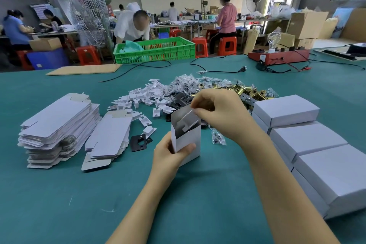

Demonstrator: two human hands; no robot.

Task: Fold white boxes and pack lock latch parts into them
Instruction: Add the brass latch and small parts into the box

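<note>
Holding: left hand (172, 154) keeps the white box (187, 138) upright just above the bench (198, 194), open mouth toward 12 o'clock, likely so parts drop straight in.
Left grip: thumb across the front panel, fingers curled behind; clamped on the box's lower half.
Right grip: right hand (217, 113) sits at the box mouth, fingertips pinched together on the raised top flap or a white insert there; I cannot tell which.
Box interior: a white notched insert (188, 122) shows inside, tilted.
Supplies: 2 stacks of flat box blanks (59, 125) lie at 9 o'clock of the box; white inserts (146, 99), black plates (138, 142), bagged screws (217, 137) and brass latches (243, 90) are heaped at 12 o'clock, within reach.
Finished: closed boxes (297, 125) are stacked at 3 o'clock, kept apart from loose parts.
Step, judged: seating the insert before packing.
</note>
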